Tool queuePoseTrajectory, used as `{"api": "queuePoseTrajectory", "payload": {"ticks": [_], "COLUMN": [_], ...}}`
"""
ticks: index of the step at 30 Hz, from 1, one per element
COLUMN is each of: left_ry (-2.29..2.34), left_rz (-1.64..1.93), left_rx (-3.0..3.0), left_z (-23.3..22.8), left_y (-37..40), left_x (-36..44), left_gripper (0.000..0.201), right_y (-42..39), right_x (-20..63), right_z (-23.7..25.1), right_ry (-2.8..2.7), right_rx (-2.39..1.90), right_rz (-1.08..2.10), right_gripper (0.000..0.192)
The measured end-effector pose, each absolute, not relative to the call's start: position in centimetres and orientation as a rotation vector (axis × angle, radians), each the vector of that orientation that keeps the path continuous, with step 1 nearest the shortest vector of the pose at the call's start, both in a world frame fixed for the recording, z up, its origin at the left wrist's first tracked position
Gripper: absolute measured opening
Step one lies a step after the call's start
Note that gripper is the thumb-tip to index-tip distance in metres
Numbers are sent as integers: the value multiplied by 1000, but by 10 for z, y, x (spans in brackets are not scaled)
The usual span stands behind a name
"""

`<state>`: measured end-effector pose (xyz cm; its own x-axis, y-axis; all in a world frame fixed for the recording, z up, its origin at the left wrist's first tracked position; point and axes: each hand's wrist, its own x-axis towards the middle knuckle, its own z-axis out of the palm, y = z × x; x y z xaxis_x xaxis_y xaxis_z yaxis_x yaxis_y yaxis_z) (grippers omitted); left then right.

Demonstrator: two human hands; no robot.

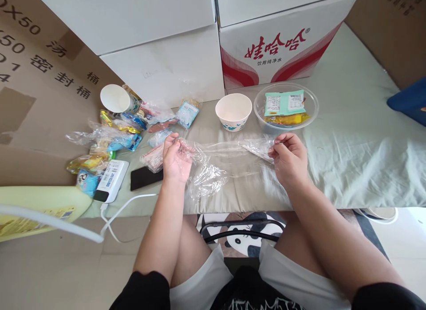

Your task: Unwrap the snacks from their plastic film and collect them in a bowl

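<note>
A clear plastic bag [209, 174] is stretched between my two hands above the cloth-covered table. My left hand [177, 161] pinches its left end, thumb and fingers together. At the other end my right hand [290, 156] grips the bag's edge, where a thin white strip [258, 153] also shows. Just beyond the bag stands a white paper bowl [233, 112] with a blue-green pattern. Right of it, a round clear plastic tub [314, 108] holds a mint-green packet [285, 103] and a yellow one. A crumpled clear wrapper with red edging [153, 159] lies beside my left hand.
Several snack packets and wrappers [113, 141] are heaped at the left, near a tipped paper cup [116, 99]. A dark phone [146, 179] and a white power bank [113, 181] with a cable lie close by. Large cartons [286, 43] stand along the back.
</note>
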<state>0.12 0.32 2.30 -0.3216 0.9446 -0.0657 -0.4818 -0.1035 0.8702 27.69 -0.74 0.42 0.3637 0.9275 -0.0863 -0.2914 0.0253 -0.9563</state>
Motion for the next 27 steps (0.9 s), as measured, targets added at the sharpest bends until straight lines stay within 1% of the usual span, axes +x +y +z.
{"api": "queuePoseTrajectory", "payload": {"ticks": [20,27], "left_ry": [1029,1027], "left_rz": [1563,1522], "left_rx": [622,659], "left_z": [26,25], "left_y": [2,3], "left_x": [5,9], "left_gripper": [27,19], "right_y": [-11,-13], "right_x": [277,278], "right_z": [2,1], "right_ry": [-792,-879], "right_rx": [-1215,-1238], "right_rz": [1145,1137], "right_gripper": [16,13]}}
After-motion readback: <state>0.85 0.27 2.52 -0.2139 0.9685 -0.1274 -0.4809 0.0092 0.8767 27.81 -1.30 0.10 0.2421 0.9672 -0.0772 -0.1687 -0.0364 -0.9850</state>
